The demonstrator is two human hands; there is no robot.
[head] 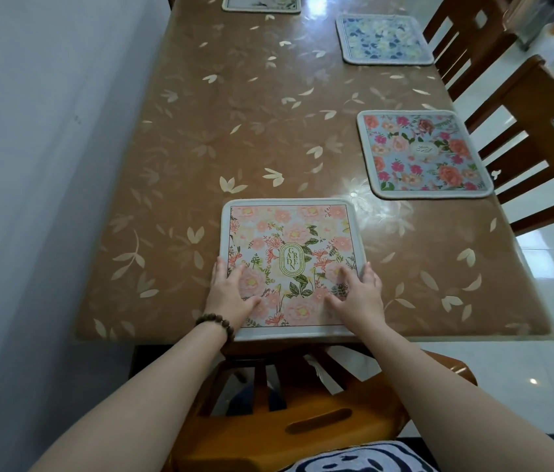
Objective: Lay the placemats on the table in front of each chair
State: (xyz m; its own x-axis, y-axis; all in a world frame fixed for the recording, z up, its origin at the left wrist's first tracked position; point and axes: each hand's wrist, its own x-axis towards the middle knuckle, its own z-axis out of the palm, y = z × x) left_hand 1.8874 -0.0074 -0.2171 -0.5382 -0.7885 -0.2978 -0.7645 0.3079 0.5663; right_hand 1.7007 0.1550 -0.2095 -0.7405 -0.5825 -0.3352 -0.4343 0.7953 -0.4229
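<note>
my left hand [231,294] and right hand [357,294] press flat-fingered on the pink floral square placemat [290,264] at the brown tabletop's [234,131] near edge; i judge it the last, with three mats placed.

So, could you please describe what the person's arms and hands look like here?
Both forearms are bare, with no sleeves in view. The left hand has a dark brown bead bracelet at its wrist. The right hand shows no ring, watch or glove.

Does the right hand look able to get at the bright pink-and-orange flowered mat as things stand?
Probably yes: the right hand rests flat on the near mat, and only bare table lies between it and that mat.
</note>
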